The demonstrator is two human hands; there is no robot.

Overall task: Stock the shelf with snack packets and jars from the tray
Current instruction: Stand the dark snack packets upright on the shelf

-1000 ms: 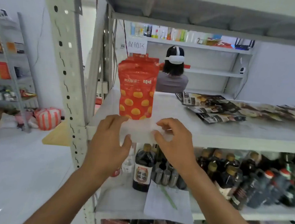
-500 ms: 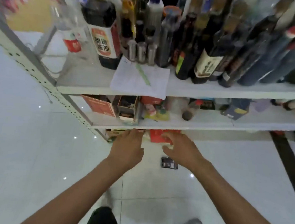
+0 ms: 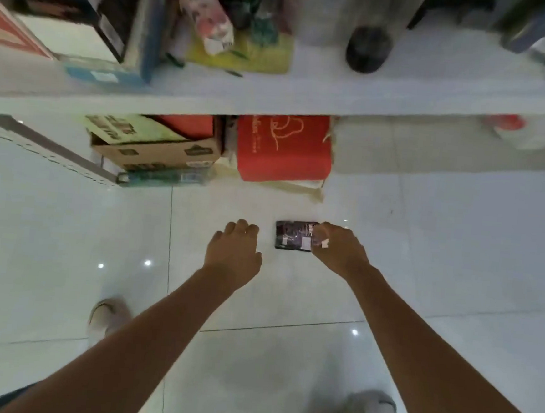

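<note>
I look straight down at the white tiled floor (image 3: 66, 239). A dark snack packet (image 3: 291, 237) lies flat on it, in front of the shelf (image 3: 403, 99) and well apart from anything on the boards. My right grip (image 3: 339, 247) is down at the packet's right end, its fingers (image 3: 322, 234) curled over that edge and covering it. I cannot tell whether they have hold of the packet or only touch it. My left grip (image 3: 233, 252) hangs just beside the packet's left end, apart from it, fingers loosely curled downward and holding nothing.

Under the lowest board, a cardboard box (image 3: 158, 155) stands on the floor with its flaps up. A red bag (image 3: 282, 148) sits just beside it on the right, both beyond the packet. On the board above lie a yellow pack (image 3: 243, 57) and a dark round thing (image 3: 365, 50), too blurred to name. My left shoe (image 3: 107, 317) and right shoe (image 3: 366, 409) show near the bottom, either side of my forearms.
</note>
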